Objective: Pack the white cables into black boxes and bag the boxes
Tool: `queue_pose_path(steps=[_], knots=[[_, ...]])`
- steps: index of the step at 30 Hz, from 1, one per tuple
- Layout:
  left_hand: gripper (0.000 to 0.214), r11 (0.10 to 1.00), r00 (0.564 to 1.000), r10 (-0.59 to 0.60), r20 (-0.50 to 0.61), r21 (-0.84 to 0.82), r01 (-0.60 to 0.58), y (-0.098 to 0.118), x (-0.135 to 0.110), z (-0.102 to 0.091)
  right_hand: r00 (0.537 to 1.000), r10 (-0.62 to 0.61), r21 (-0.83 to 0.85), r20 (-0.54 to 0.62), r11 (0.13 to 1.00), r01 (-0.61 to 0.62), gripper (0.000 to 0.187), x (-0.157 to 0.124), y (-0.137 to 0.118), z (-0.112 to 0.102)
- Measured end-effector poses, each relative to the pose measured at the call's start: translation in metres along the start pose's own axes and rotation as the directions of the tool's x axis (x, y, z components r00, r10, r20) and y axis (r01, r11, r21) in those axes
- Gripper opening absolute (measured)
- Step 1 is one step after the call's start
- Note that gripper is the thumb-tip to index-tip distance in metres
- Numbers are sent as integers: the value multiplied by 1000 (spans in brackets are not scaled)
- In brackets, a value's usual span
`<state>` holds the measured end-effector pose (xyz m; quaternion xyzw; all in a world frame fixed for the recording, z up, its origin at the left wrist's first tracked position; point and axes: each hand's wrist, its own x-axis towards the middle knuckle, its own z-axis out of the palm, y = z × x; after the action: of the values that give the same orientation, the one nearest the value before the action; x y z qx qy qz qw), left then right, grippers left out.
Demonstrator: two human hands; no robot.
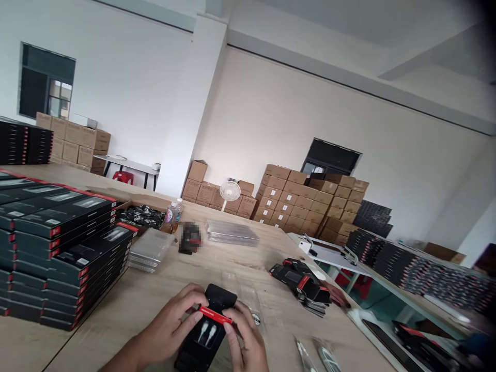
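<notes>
blurred object [190,237], package [219,299] cut off below

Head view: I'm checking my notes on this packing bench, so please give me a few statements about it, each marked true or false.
1. The left hand and the right hand both hold the black package with a red band. True.
2. The stacks of black boxes stand on the person's right. False: they stand on the left of the table.
3. A white fan stands in front of the cardboard cartons. True.
4. The bottle lies on its side. False: it stands upright.
5. A loose pile of black and red packages lies to the right of the hands. True.
</notes>
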<state>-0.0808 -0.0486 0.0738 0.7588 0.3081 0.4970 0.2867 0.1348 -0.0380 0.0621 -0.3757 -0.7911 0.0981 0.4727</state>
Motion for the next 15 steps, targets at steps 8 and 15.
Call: queue_pose_path(steps=[8,15], knots=[[23,993,997,5,-78,122,4,-5,-1,3,962,85,90,-258,994,-64,25,-20,18,25],[20,988,980,-95,-174,-140,71,-5,-3,15,956,114,113,-272,990,-86,23,-13,8,16]])
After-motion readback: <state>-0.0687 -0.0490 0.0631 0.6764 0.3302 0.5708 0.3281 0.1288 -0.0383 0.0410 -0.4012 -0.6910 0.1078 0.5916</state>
